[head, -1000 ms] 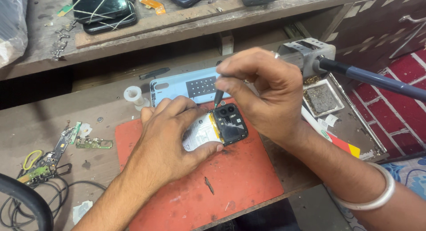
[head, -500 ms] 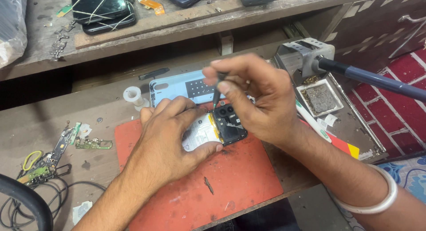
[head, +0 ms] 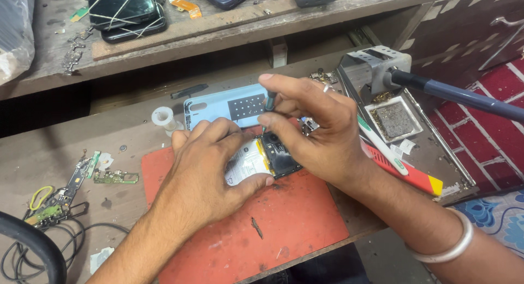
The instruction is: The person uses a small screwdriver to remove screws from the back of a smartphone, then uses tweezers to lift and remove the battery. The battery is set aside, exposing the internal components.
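I'm looking down at the red mat (head: 284, 229) on the tabletop (head: 54, 153), and everything hangs off that mat. Left hand (head: 210, 172) is pressed down on the opened phone (head: 265, 158), which lies on the mat's upper middle; fingers curled over it, thumb under its near edge, grip clamped on the phone. Right hand (head: 314, 131) is above the phone's dark end, fingertips pinched together around a thin screwdriver (head: 269, 103), held upright, tip pointing down toward the phone. I can't tell whether the tip touches. Just beyond the mat's far edge lies the pale blue back cover (head: 218, 106), with a small white reel (head: 162, 118) beside it. Left of the mat, circuit boards (head: 112, 177) and a flex strip (head: 68, 194). Right of the mat, a metal tray (head: 436, 153), with a soldering iron (head: 464, 96) jutting across it.
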